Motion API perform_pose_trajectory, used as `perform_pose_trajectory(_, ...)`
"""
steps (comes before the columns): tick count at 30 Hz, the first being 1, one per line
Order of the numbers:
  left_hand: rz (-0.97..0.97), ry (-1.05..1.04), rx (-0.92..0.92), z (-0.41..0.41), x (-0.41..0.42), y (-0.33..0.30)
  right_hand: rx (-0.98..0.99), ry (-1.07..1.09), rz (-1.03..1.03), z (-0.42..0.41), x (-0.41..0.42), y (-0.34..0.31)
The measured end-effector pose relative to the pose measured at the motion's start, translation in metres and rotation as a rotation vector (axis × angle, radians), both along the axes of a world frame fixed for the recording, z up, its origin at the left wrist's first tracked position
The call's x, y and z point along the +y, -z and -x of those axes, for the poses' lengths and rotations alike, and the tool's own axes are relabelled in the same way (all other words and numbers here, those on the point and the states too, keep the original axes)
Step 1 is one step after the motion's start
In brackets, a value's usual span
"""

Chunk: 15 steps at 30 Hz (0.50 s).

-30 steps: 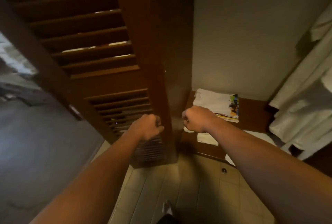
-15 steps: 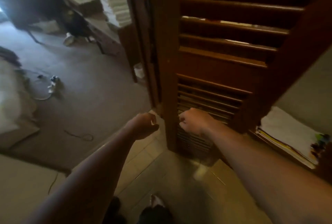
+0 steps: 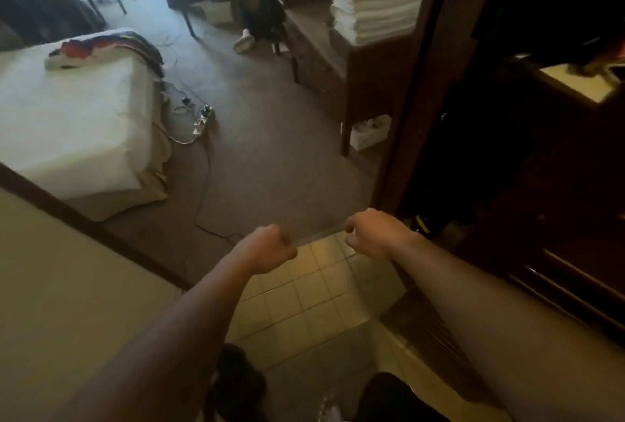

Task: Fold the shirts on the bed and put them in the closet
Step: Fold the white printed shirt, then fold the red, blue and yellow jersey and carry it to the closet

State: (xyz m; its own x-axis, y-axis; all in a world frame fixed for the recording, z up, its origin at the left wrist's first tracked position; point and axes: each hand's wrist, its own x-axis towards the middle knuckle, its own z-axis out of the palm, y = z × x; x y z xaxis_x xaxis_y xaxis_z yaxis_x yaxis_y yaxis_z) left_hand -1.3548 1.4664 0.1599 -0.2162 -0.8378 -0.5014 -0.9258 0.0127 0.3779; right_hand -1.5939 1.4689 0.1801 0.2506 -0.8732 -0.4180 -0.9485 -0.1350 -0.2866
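Both hands empty at the closet threshold.
We see left hand clenched, right hand loosely curled; shirts lie far left on the bed.

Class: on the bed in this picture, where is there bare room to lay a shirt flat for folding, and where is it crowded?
The bed is bare white sheet from the near corner up to the pile of shirts. That pile crowds the far edge. Both the left hand and the right hand hold nothing.
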Motion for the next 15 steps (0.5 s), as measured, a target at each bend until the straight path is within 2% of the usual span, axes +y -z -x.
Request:
perform_pose_trajectory(7,-0.016,-0.151,0.057,-0.046,-0.083,0.017,0.001,-0.135,-0.044,-0.049,-0.121,0.023)
perform_pose_trajectory(15,-0.029,-0.278,0.022,-0.084,-0.190,0.027,-0.017,-0.204,-0.089,-0.096,-0.256,0.048)
